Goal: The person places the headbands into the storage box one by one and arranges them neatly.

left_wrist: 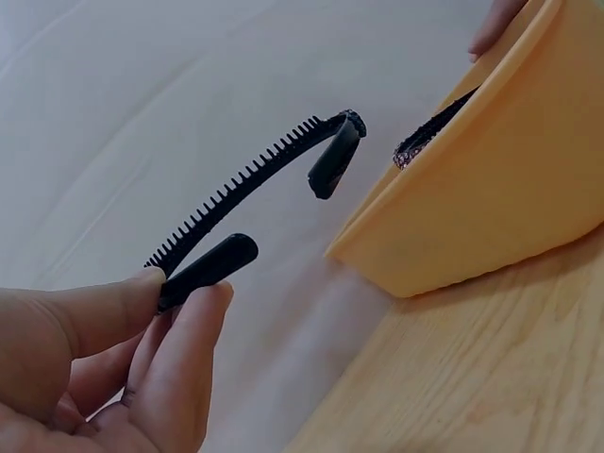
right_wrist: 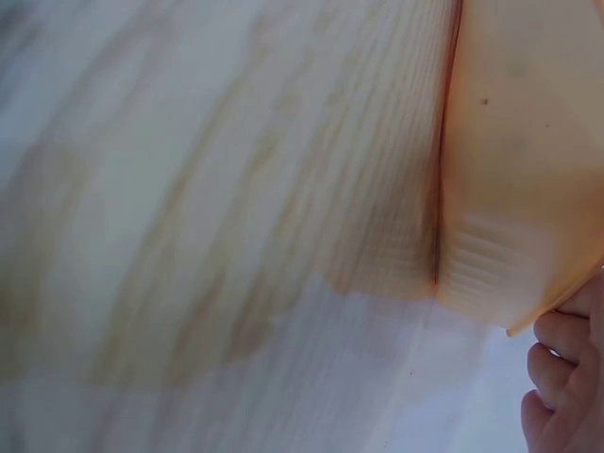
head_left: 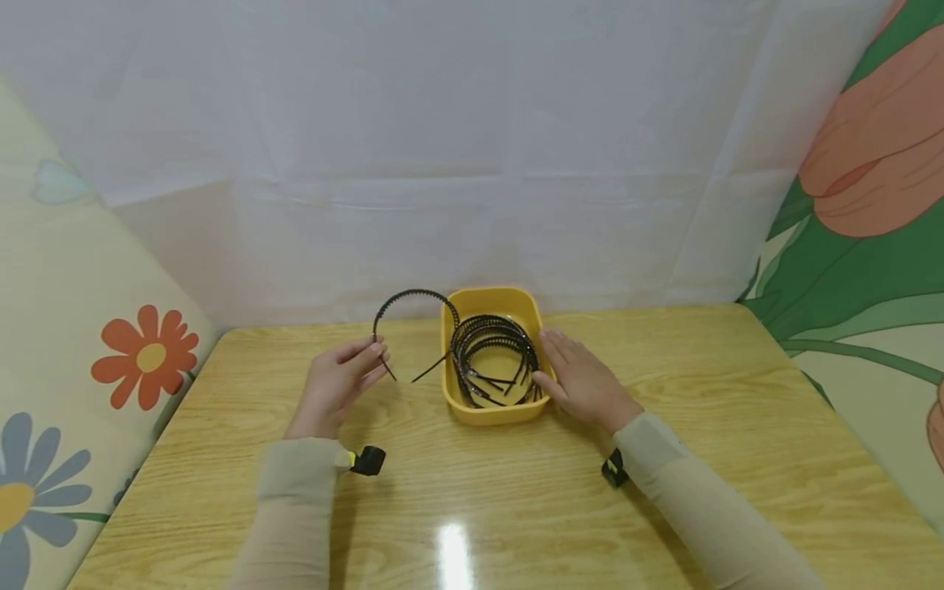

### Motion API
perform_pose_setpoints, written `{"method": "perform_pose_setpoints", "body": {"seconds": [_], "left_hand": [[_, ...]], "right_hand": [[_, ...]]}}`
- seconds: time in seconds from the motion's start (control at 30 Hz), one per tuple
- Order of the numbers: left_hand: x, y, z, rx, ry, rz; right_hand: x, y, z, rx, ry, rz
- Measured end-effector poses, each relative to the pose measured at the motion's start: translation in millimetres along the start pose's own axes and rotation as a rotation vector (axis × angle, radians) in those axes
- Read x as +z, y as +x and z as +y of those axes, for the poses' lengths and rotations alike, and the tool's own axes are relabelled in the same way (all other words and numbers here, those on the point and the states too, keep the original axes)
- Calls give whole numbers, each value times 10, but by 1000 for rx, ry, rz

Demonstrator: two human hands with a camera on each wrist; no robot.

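Observation:
My left hand (head_left: 341,383) pinches a thin black headband (head_left: 415,292) near one end, between thumb and fingers. Small comb teeth run along the headband's edge, plain in the left wrist view, where it stands in the air apart from the bin. Several more black headbands (head_left: 492,328) lie nested in a yellow plastic bin (head_left: 492,416). Against the bin's right side rests my right hand (head_left: 586,383), its thumb spread from extended fingers at the rim. The right wrist view catches only some of those fingers (right_wrist: 562,363) beside the bin wall.
The bin stands on a wood-grain table (head_left: 501,483), near its back edge. A white sheet (head_left: 472,164) hangs behind, with flower-patterned cloth at both sides. Each wrist carries a small black camera (head_left: 368,460).

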State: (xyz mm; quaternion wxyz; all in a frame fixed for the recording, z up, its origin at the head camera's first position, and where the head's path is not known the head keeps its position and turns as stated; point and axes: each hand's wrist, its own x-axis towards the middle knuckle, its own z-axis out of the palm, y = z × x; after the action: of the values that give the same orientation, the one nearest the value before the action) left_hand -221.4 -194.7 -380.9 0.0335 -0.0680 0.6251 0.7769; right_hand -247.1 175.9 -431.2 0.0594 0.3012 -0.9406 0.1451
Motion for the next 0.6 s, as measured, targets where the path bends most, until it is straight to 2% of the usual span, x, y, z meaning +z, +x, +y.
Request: {"method": "perform_pose_setpoints", "body": {"seconds": [0.3, 0.6], "left_hand": [[146, 3, -35, 37, 3, -14], [363, 19, -110, 58, 38, -20]], "right_hand": [[15, -9, 0, -1, 10, 9], [-17, -18, -4, -5, 17, 19]]}}
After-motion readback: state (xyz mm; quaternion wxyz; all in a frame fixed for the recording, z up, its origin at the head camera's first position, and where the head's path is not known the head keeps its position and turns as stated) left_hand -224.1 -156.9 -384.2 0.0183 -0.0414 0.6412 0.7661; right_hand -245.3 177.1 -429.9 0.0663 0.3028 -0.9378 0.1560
